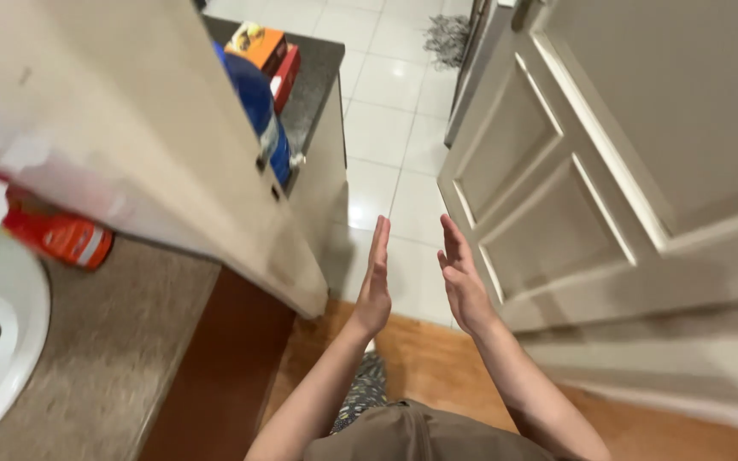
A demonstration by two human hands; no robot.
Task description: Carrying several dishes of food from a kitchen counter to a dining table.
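Between the cabinet side and the panelled door (557, 196), the person's two hands are raised out in front, palms turned toward each other with a narrow gap between them. Left hand (375, 286) is flat, fingers straight and together, holding nothing; its grip is spread open. Right hand (461, 282) is likewise flat, fingers lightly curved, grip open and empty, close beside the white door's lower panel but not touching it. Below the hands lies a pale tiled floor (395, 128), giving way to a wooden strip nearer the body. Off to the left, a speckled surface (104, 341) carries a white sink (10, 341) and an orange bottle (61, 237) lying near the basin. Farther back, a blue bottle (260, 107) and an orange box (258, 44) stand on a dark counter.
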